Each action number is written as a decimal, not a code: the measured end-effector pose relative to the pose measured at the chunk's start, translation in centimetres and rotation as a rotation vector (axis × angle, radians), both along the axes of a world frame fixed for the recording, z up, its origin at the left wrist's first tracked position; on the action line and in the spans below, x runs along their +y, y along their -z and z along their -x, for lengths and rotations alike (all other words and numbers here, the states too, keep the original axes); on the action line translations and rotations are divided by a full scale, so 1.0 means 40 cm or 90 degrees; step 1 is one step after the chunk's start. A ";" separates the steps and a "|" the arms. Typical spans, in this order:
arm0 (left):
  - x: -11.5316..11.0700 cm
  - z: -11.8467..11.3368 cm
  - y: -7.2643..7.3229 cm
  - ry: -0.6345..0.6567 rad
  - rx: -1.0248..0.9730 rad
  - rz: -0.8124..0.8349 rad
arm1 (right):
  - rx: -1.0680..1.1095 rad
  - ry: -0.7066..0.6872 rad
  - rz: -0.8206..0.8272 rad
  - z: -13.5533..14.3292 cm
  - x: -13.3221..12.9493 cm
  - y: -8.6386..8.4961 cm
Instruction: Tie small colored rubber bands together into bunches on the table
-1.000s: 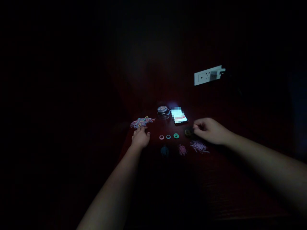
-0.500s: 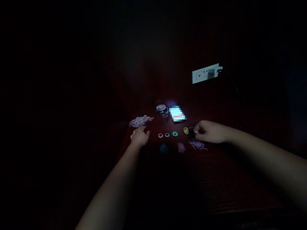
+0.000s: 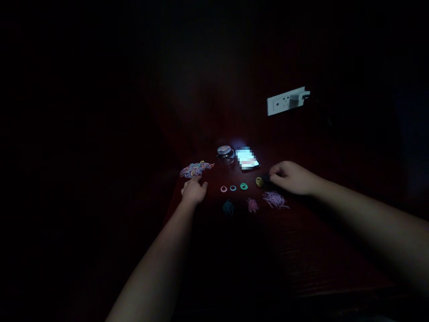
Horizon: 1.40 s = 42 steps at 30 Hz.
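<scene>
My left hand (image 3: 195, 191) rests on the table just in front of a mixed pile of small coloured elastic bands (image 3: 195, 169), thumb apart from the stretched fingers. My right hand (image 3: 291, 177) is closed in a pinch, beside the yellow bands (image 3: 259, 182); whatever it holds is lost in shadow. Left of the yellow ones lie green bands (image 3: 244, 186), a blue band (image 3: 233, 188) and a pink band (image 3: 223, 189) in a row. Nearer me are heaps of dark teal bands (image 3: 228, 207), pink bands (image 3: 252, 205) and purple bands (image 3: 275, 200).
Behind the row stand a round lidded jar (image 3: 225, 154) and a lit phone (image 3: 247, 158) with a blurred screen. A white socket panel (image 3: 284, 102) is on the wall at the back right. The dark red table (image 3: 321, 250) fades into darkness.
My right hand has lifted slightly away from the purple heap, leaving more of it visible. My left hand has stayed nearly in place. The view has shifted a little.
</scene>
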<state>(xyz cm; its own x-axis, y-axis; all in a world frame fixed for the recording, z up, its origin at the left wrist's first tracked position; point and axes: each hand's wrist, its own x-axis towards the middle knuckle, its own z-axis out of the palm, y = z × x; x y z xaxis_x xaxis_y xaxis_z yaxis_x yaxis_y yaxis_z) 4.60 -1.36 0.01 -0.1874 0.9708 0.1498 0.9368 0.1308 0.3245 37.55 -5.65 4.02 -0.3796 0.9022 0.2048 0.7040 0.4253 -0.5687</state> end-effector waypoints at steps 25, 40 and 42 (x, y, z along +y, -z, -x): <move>-0.002 0.007 0.003 0.067 -0.144 -0.084 | 0.077 -0.018 -0.065 0.010 0.002 0.034; 0.017 0.015 0.030 0.135 -0.232 -0.157 | 0.105 -0.020 -0.067 0.017 -0.004 0.030; 0.017 0.016 0.030 0.137 -0.232 -0.159 | 0.109 -0.017 -0.069 0.017 -0.004 0.030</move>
<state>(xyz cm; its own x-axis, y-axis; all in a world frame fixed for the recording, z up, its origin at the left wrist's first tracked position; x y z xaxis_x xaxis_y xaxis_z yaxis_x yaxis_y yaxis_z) 3.98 -0.69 -1.18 -0.0697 0.9358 0.3455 0.7532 -0.1777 0.6333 36.86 -5.81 2.82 -0.3548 0.8613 0.3636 0.5883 0.5079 -0.6292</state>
